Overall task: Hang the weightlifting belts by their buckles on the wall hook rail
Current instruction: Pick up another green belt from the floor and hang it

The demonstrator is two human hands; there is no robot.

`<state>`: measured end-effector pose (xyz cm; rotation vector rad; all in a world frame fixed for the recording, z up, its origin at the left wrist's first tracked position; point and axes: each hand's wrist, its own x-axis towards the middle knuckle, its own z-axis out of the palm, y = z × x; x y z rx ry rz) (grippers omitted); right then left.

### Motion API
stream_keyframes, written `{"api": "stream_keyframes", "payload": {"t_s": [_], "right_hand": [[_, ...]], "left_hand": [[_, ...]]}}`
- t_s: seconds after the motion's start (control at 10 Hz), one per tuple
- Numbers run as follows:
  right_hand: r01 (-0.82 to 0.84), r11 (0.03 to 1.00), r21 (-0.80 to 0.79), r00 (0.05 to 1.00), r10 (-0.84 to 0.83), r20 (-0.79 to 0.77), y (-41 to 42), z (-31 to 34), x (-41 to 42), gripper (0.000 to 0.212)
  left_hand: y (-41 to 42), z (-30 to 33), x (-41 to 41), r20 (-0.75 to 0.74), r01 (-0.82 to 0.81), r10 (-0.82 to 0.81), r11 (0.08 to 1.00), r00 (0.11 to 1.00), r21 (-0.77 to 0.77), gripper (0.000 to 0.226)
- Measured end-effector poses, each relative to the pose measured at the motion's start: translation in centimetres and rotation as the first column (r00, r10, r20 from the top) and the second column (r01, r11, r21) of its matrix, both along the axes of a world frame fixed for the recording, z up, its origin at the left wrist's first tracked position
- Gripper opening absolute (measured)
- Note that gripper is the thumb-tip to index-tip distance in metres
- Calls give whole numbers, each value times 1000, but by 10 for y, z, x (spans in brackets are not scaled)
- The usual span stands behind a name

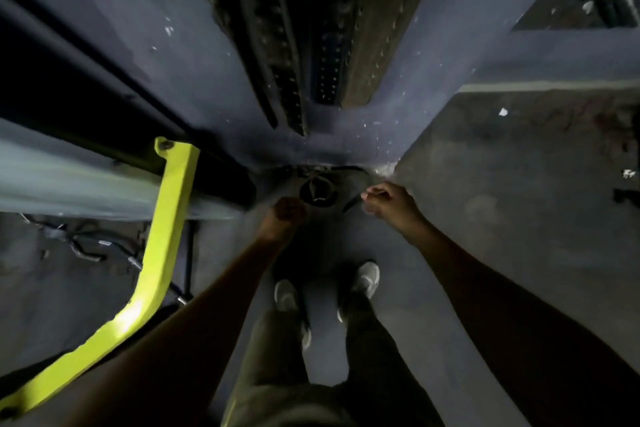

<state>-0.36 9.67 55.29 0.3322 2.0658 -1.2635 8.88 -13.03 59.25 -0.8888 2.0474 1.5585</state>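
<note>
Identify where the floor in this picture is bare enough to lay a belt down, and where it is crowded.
Bare: the grey floor right of the right hand, and between the shoes and the wall. Crowded: left, past the yellow frame, among the cables, and where the dark coiled object lies between both hands.

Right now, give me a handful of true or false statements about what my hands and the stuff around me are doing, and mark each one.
1. Both hands reach down toward a dark coiled object on the floor. True.
2. The left hand is raised up at the belts hanging on the wall. False: it is low, beside the coiled object.
3. A yellow-green metal bar stands to the person's left. True.
4. The right hand is spread flat on the floor. False: its fingers are curled, seemingly around something thin and dark; blur hides what.
5. Two light shoes show below the hands. True.
</note>
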Motion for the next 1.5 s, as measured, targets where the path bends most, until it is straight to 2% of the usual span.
{"api": "stream_keyframes", "payload": {"t_s": [0.1, 0.2, 0.3, 0.4, 0.5, 0.6, 0.7, 0.8, 0.9, 1.0, 1.1, 1.2, 1.3, 1.4, 1.5], "right_hand": [[-2, 1000, 21, 999, 2, 32, 0, -48, -12, 35], [56, 998, -12, 995, -55, 79, -6, -123, -29, 32], [154, 987, -52, 981, -147, 128, -19, -167, -36, 16], [185, 982, -43, 970, -175, 166, -25, -265, -50, 20], [118, 993, 0, 982, -116, 152, -33, -363, -64, 24], [-8, 991, 134, 998, -1, 67, -42, -459, -69, 26], [-90, 973, 215, 995, 96, -17, -56, -541, -77, 33], [-345, 877, 334, 924, 380, -42, -71, -611, -92, 49], [-461, 788, 407, 870, 492, 33, -82, -658, -97, 46], [-333, 819, 467, 925, 380, -7, -84, -672, -84, 37], [-363, 794, 488, 909, 416, 1, -91, -642, -44, 40], [-253, 837, 485, 922, 361, -142, -97, -591, 11, 47], [-171, 911, 376, 968, 227, -109, -89, -538, 40, 66], [-93, 968, 234, 986, 123, -114, -64, -488, 42, 52], [-37, 980, 197, 975, 79, -208, -37, -438, 26, 16]], "left_hand": [[7, -38, -23, 56, 13, -13, 1000, 998, 11, 36], [14, -109, -54, 129, 36, -37, 999, 991, 10, 37], [10, -161, -72, 156, 67, -68, 998, 985, 11, 37], [14, -263, -99, 230, 73, -86, 995, 969, 65, 26], [17, -361, -121, 220, 34, -53, 996, 974, 88, 25], [7, -480, -132, 193, 21, -50, 989, 980, 146, 32], [3, -552, -139, 179, -41, -1, 972, 984, 231, 35], [7, -613, -152, 206, -190, 127, 925, 970, 328, 40], [4, -650, -169, 272, -402, 318, 843, 908, 358, 24], [1, -664, -186, 297, -478, 378, 759, 877, 443, 25], [3, -658, -191, 281, -489, 401, 739, 872, 464, 47], [13, -638, -180, 362, -488, 357, 781, 861, 391, 47], [29, -600, -158, 370, -504, 383, 800, 846, 325, 41], [42, -548, -140, 338, -581, 482, 748, 808, 321, 36], [51, -488, -126, 282, -538, 463, 774, 841, 335, 38]]}}
